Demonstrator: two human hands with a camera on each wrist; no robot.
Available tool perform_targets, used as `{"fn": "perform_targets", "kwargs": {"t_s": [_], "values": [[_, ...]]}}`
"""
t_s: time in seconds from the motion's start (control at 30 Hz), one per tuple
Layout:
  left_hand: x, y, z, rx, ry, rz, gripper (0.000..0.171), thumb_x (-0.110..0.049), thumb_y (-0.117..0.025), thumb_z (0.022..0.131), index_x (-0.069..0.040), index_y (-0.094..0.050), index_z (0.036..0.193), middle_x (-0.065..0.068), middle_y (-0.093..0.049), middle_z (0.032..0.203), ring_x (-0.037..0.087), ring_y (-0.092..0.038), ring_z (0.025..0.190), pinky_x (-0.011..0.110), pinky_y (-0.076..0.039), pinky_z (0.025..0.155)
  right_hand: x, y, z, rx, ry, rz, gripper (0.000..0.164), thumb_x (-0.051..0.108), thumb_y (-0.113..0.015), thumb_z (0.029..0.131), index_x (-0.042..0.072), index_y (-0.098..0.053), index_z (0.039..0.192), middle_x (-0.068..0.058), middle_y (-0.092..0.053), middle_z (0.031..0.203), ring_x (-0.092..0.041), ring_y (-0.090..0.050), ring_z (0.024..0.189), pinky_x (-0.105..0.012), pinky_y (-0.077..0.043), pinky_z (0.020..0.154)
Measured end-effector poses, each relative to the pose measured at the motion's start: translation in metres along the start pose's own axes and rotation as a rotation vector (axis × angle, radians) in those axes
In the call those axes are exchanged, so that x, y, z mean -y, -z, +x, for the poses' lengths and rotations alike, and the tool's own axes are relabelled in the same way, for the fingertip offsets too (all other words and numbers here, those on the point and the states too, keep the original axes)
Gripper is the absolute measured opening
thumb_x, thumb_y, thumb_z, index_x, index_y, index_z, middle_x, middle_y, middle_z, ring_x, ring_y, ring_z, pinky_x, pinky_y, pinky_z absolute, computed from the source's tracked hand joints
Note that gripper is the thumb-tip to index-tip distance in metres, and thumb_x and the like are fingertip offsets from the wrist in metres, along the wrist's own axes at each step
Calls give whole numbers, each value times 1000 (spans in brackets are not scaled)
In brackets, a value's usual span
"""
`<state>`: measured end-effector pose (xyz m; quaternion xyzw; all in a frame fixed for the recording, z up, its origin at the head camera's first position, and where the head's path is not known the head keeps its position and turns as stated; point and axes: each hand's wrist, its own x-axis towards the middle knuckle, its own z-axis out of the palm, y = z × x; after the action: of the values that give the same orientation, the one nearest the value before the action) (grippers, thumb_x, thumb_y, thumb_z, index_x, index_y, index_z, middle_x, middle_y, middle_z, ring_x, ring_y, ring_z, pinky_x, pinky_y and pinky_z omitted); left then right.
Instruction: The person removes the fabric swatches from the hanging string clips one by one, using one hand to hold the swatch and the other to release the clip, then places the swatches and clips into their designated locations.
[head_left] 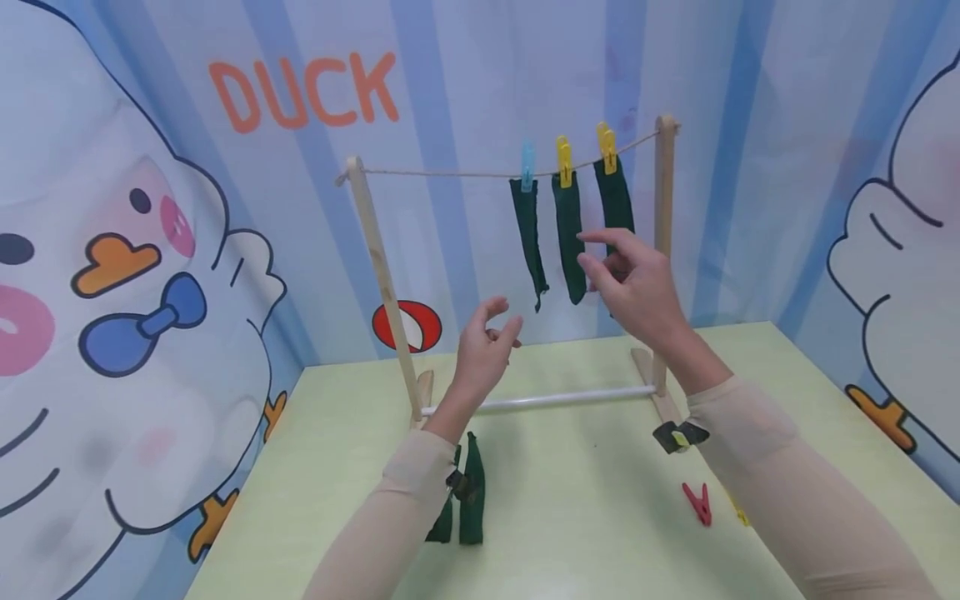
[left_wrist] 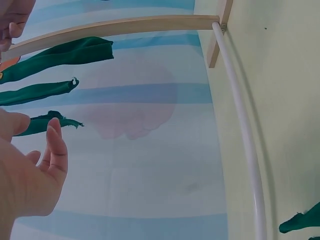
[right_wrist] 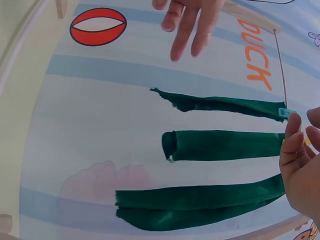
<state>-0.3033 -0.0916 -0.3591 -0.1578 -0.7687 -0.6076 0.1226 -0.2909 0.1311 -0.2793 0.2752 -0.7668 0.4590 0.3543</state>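
Three hanging green strips (head_left: pixel 567 237), three clips (head_left: pixel 565 162) on rope (head_left: pixel 450 174), two hands (head_left: pixel 636 290)

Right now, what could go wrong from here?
The right hand appears close to the middle hanging strip and might knock it; its single yellow peg could let it slip. In the head view, the left sleeve overlaps the loose green strips and could drag them if lowered. The red peg lies near the right sleeve, which might sweep it aside.
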Motion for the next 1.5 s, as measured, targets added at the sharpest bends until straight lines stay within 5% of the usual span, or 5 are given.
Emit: {"fn": "perform_targets", "kwargs": {"t_s": [0.17, 0.4, 0.93, 1.33, 1.5], "values": [[1, -3, 5, -12, 8, -3, 50, -30, -61, 101, -12, -46, 146, 0, -52, 142, 22, -66, 84, 26, -50, 61, 5, -6, 15, -16, 56, -22, 29, 14, -65, 99, 5, -65, 127, -9, -65, 96, -16, -55, 58, -18, -44, 53], [2, -11, 12, -21, 16, -3, 52, -25, -62, 101, -11, -43, 147, 4, -51, 144, 34, -67, 91, 25, -51, 63, 14, -15, 34, 3, 69, -29, 34, 17, -64, 100, 7, -62, 132, -5, -59, 136, -15, -60, 67, -17, -49, 64], [-6, -11, 30, -14, 28, -10, 57, -19, -62, 101, -17, -37, 152, 1, -47, 149, 22, -68, 86, 32, -54, 67, 22, -18, 76, 43, 144, -116, 42, 19, -61, 101, 6, -54, 141, -5, -53, 144, -13, -63, 66, -19, -50, 69], [-17, -19, 44, 0, 73, -71, 57, -16, -60, 102, -20, -36, 153, -1, -46, 151, 23, -70, 88, 28, -52, 63, 25, -19, 94, 168, 80, -205, 60, 24, -59, 102, 10, -35, 155, -11, -56, 91, -19, -49, 54, -26, -45, 56], [-18, -20, 51, -3, 55, -79, 58, -18, -59, 102, -20, -34, 154, 2, -44, 153, 29, -69, 89, 28, -52, 62, 27, -19, 104, 212, 100, -208, 59, 22, -57, 103, 9, -33, 155, -11, -57, 90, -19, -48, 54, -27, -44, 58]]}}
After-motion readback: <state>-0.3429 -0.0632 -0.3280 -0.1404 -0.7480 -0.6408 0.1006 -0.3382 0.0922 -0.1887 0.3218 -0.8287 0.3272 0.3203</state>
